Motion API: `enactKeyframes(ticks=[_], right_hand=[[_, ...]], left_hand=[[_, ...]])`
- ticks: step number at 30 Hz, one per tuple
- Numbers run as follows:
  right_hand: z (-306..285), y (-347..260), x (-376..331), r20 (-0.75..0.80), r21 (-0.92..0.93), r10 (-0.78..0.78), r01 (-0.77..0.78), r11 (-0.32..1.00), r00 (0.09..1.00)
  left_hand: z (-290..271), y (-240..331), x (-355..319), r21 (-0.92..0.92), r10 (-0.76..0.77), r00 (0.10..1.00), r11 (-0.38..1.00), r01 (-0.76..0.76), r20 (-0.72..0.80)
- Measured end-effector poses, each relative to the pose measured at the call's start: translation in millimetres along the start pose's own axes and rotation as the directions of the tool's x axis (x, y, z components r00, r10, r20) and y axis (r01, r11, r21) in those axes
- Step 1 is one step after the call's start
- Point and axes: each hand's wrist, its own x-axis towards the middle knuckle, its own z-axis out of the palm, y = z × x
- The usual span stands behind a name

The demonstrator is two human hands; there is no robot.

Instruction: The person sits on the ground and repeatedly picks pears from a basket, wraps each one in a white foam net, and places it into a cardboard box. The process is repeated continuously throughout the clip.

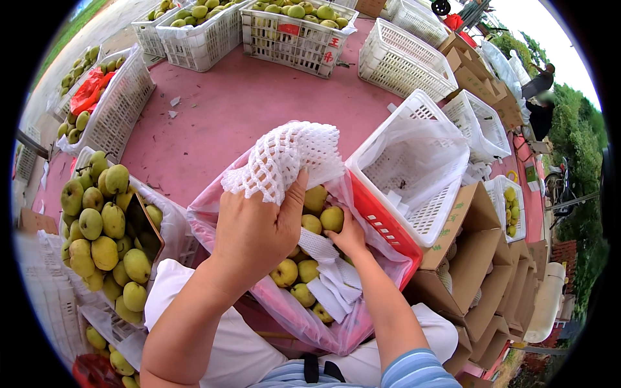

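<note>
A white foam net [294, 155] is draped over the left hand [255, 233] — how far its hidden fingers are spread cannot be told. Below and rightward, in the red crate [383, 223], a pear [332, 218] is clasped by the right hand's [351, 234] curled fingers.

Left hand [255, 226] is raised, right hand [350, 235] lower.

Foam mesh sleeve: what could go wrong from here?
The white foam mesh sleeve hides the fingertips of the left hand, so it might snag or tear. The pear touched by the right hand could bruise against nearby pears. Loose foam sleeves lying over fruit might get in the way.
</note>
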Motion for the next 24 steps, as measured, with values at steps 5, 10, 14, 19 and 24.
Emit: enactKeyframes(ticks=[5,10,14,19,24], right_hand=[[-45,-24,-29,0.116,0.801,-0.114,-0.026,0.598,0.987],[-87,-75,-57,0.37,0.876,-0.36,-0.451,-0.171,0.856],[-121,-104,-77,0.377,0.769,-0.488,-0.56,-0.309,0.787],[-126,-95,-88,0.154,0.779,-0.707,-0.525,-0.342,0.69],[-143,-98,-104,0.24,0.731,-0.671,-0.585,-0.351,0.702]], left_hand=[[-3,-1,2,0.015,-0.114,0.991,0.993,0.115,-0.073],[-2,-13,3,-0.071,-0.307,0.95,0.95,0.303,-0.053],[-4,-6,5,-0.105,-0.357,0.934,0.928,0.358,0.032],[10,-15,-4,-0.142,-0.318,0.943,0.933,0.329,0.096],[21,0,-14,-0.343,-0.298,0.887,0.841,0.418,0.352]])
